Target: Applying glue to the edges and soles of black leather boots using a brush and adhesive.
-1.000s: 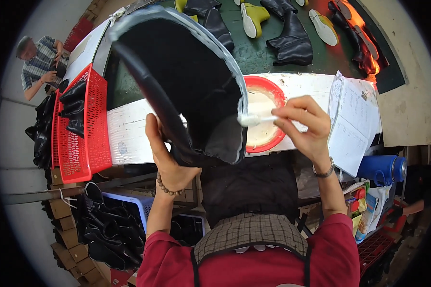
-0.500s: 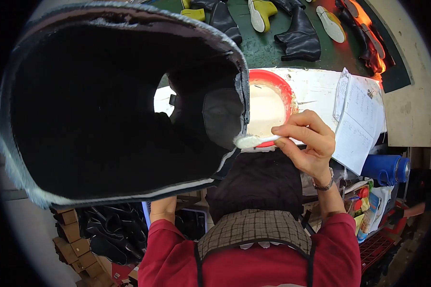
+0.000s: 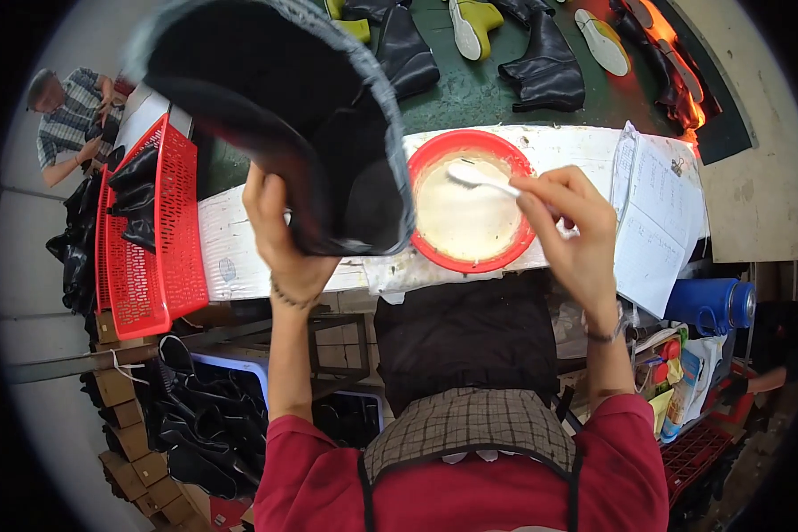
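Observation:
My left hand (image 3: 284, 239) grips a black boot upper (image 3: 279, 93) from below, its wide open top facing me, the edge ringed with a pale coating. The boot upper is tilted and slightly blurred. Between the thumb and fingers of my right hand (image 3: 583, 235) is a white toothbrush (image 3: 488, 181). Its head is over the cream-coloured liquid (image 3: 470, 217) in a red bowl (image 3: 472, 139); whether the bristles touch the liquid I cannot tell.
Black and yellow-green boots (image 3: 545, 71) lie on the green surface beyond the white bench (image 3: 235, 253). Papers (image 3: 663, 217) and a blue bottle (image 3: 709, 304) are at right. A red basket (image 3: 164, 239) holds black boots at left. Another person (image 3: 75, 120) works at far left.
The boot upper has moved up and away from me, uncovering the bowl and my left hand. The toothbrush has gone from the boot upper's edge to over the bowl.

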Tool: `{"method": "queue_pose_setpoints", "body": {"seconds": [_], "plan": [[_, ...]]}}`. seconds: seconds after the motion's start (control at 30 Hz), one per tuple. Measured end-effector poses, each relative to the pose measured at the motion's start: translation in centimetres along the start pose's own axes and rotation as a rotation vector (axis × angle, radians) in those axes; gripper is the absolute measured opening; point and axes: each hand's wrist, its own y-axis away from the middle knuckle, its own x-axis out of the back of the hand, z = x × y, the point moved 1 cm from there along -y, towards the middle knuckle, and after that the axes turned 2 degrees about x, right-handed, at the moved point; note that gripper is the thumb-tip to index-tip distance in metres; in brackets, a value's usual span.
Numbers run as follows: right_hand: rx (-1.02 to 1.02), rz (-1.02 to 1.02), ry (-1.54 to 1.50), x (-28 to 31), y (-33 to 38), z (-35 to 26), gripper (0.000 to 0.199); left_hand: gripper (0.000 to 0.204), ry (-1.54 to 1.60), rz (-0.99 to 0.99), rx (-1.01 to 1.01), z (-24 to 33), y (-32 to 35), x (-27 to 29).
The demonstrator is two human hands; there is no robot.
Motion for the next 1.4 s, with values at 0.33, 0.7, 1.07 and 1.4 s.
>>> {"method": "queue_pose_setpoints", "body": {"seconds": [0.33, 0.7, 1.07, 1.4], "plan": [[0.291, -0.099, 0.754, -1.1, -0.9, 5.5, 0.007, 0.108, 1.168, -0.278, 0.748, -5.5, 9.8, 6.5], [0.364, -0.107, -0.139, 0.6, -3.5, 2.0, 0.022, 0.106, 1.325, -0.302, 0.717, -3.8, 10.8, 4.1], [0.324, -0.024, -0.111, 0.3, -2.9, 3.1, 0.016, 0.105, 1.452, -0.3, 0.696, -5.3, 11.3, 3.2], [0.488, -0.083, -0.109, 0.0, -6.3, 0.6, 0.018, 0.104, 1.549, -0.274, 0.68, -4.3, 12.1, 1.3]]}}
